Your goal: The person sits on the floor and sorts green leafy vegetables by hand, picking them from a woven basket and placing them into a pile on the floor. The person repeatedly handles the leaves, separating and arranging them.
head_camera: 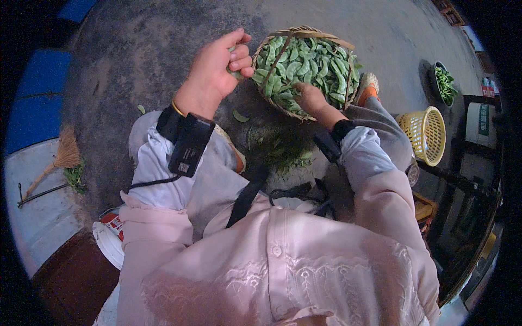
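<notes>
A round woven basket [308,29] with bamboo strips across it stands on the floor, heaped with flat green bean pods [304,67]. My left hand [220,65] is raised beside its left rim, fingers curled around green bean pods that show between palm and fingers. Inside the front part of the basket, my right hand [312,100] touches the heap. Its fingertips are partly hidden among the pods, so I cannot tell whether they grip one. Dark devices are strapped to both my wrists.
Green trimmings [285,150] lie on the concrete floor between my feet, with a loose pod [240,116] nearby. A yellow plastic basket [432,136] lies tipped on the right, beyond it a bowl of greens [445,83]. At left are a straw broom [66,150] and a white bucket [107,244].
</notes>
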Demonstrator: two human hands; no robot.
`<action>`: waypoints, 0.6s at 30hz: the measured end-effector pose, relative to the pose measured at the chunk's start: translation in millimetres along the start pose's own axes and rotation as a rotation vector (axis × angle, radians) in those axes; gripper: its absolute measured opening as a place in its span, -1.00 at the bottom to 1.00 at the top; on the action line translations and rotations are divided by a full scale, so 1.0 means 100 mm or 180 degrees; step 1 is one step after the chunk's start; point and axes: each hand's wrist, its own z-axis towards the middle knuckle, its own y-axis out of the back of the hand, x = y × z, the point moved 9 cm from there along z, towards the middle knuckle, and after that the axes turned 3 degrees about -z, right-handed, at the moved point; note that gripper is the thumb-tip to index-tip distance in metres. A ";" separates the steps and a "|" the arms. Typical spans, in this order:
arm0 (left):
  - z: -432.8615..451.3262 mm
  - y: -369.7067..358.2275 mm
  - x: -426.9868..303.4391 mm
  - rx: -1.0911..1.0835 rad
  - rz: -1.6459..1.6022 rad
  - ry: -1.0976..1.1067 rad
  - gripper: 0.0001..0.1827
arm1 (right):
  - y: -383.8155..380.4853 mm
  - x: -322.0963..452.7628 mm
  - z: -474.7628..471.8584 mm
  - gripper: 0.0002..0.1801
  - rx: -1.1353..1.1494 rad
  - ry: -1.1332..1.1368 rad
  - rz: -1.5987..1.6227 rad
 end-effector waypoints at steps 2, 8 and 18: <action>0.01 0.01 0.04 -0.0107 -0.0057 0.0078 -0.82 | 0.12 -0.09 0.16 -0.58 -0.0413 -0.0008 0.0046; 0.07 0.07 0.15 -0.0214 0.0020 0.0354 -0.83 | 0.15 -0.13 0.62 -0.52 -0.0514 0.0303 -0.0434; 0.07 0.05 0.12 -0.0032 0.0305 0.0185 -0.87 | 0.28 -0.38 0.61 -0.74 -0.0086 -0.0139 -0.0719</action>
